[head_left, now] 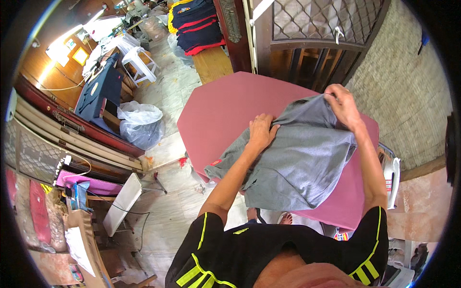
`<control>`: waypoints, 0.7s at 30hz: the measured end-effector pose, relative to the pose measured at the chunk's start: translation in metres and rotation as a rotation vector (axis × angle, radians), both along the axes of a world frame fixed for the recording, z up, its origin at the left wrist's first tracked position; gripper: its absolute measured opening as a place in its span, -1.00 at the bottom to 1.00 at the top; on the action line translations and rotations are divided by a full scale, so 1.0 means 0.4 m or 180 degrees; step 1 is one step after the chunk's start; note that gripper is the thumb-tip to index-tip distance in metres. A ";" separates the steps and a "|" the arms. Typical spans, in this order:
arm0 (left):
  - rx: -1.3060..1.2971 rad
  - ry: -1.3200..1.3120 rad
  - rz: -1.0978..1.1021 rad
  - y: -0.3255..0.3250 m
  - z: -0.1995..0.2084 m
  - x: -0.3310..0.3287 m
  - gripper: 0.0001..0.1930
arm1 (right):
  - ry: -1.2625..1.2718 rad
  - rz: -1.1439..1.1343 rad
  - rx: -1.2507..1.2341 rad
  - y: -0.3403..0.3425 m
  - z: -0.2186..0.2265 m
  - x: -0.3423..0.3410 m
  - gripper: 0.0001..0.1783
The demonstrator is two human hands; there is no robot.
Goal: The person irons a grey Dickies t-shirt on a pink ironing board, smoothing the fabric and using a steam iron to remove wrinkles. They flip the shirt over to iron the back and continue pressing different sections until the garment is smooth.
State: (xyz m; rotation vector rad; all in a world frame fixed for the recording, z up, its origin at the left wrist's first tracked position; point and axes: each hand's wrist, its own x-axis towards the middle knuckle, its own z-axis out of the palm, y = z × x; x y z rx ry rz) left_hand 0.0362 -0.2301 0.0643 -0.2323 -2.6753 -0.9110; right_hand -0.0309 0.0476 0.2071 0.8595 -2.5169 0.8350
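A grey T-shirt lies spread and partly rumpled on a table with a dusky pink cover, its lower edge hanging toward me. My left hand rests flat on the cloth near its left part, fingers stretched out. At the far right of the shirt, my right hand pinches its edge and lifts it a little, so the fabric rises in folds there. A small round red patch shows at the shirt's left end.
Beyond the table a stack of folded dark and red garments sits on a wooden bench. A lattice metal gate stands close to the table's far right. A white appliance is at the right edge, and a plastic bag lies left.
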 end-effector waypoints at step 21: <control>0.0508 0.1534 -0.1311 -0.103 0.599 0.158 -0.44 | -0.2508 0.1194 -0.3442 -0.320 0.219 0.332 -0.55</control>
